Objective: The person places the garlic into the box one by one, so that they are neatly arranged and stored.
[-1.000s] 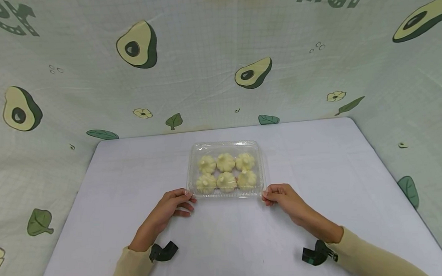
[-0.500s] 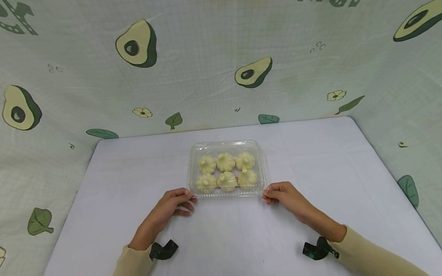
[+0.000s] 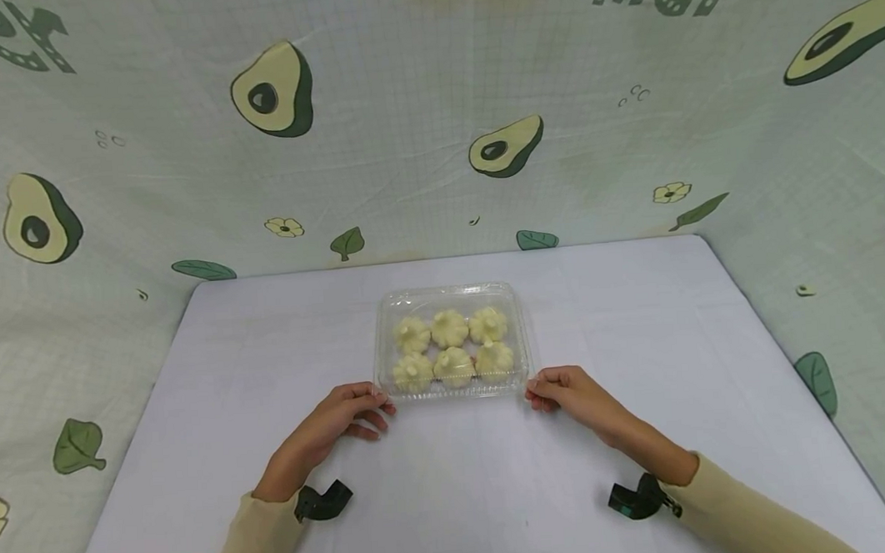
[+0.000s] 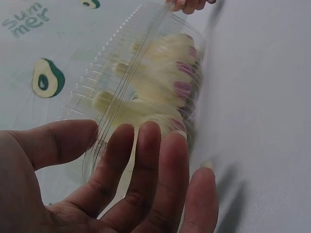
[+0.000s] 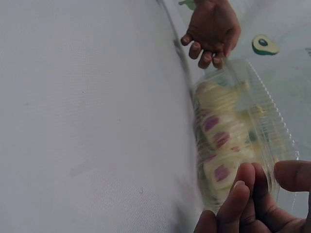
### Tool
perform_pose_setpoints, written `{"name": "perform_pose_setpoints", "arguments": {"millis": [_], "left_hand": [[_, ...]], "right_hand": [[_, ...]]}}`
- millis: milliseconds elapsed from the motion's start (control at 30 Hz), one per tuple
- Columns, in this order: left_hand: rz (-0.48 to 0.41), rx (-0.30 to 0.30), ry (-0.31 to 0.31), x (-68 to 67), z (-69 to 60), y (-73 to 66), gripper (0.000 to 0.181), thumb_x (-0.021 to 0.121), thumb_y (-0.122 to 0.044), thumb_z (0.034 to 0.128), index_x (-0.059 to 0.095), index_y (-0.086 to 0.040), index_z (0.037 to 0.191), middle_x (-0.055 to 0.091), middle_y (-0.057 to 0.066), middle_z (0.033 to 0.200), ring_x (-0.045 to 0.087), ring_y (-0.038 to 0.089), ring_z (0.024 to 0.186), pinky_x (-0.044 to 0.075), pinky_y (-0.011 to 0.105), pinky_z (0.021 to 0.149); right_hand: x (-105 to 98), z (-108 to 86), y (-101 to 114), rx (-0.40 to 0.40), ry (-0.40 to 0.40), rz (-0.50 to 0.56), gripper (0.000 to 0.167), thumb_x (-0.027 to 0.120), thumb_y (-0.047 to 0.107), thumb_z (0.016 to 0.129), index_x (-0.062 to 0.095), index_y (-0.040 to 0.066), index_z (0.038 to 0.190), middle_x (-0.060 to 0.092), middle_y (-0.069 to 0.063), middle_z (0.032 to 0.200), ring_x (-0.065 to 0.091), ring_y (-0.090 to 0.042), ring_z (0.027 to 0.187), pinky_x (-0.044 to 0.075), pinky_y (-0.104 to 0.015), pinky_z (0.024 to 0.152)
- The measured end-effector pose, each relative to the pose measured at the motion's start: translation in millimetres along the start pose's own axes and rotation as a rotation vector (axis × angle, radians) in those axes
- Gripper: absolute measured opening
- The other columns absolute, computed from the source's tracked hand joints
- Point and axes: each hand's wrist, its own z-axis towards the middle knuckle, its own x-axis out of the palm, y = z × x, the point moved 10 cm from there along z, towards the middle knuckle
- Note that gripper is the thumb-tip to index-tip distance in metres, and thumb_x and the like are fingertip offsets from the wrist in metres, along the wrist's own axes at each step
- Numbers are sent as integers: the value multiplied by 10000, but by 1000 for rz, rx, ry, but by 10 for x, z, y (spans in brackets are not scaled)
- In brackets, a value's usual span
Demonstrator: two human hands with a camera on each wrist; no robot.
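A clear plastic clamshell box [image 3: 443,296] lies on the white table with its lid down. Inside are two rows of pale garlic bulbs [image 3: 450,329], which show purple patches in both wrist views. At the box's near left corner, my left hand [image 3: 345,417] has the rim between thumb and index finger. Its other fingers are loosely bent beside the box wall, as the left wrist view shows. My right hand [image 3: 572,397] pinches the rim at the near right corner between thumb and fingertips, with the remaining fingers curled below.
A white cloth covers the table [image 3: 453,476]. Behind it and along both sides hangs a pale curtain [image 3: 399,162] printed with avocados and leaves. Each wrist wears a black camera mount, one on the left [image 3: 324,501] and one on the right [image 3: 642,497].
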Motion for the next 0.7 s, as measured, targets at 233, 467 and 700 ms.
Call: {"name": "perform_pose_setpoints", "arguments": {"millis": [233,467,700], "left_hand": [[18,3,16,-11,-5,20,255,583,-254,1098,696,-27,1067,720,50,1085,704,173,884,622,348,810],[22,10,24,-55,-23,31,316,542,-245,1114,678,33,1175,726,57,1097,711,189,890,625,346,808],[39,24,7,-194,-51,11,385,512,-289,1130,663,53,1223,721,98,1130,714,218,930,625,360,824]], "right_hand": [[5,-3,12,-4,19,-37,332,568,232,1111,728,-47,1027,688,-9,881,589,-163,854,528,-287,765],[-85,-32,1,-4,20,-134,331,565,252,1111,739,-19,1035,702,-30,914,615,-194,879,542,-312,803],[-376,-41,52,-39,-55,-226,329,577,266,1110,740,-11,1041,718,-73,941,637,-231,903,558,-364,833]]}}
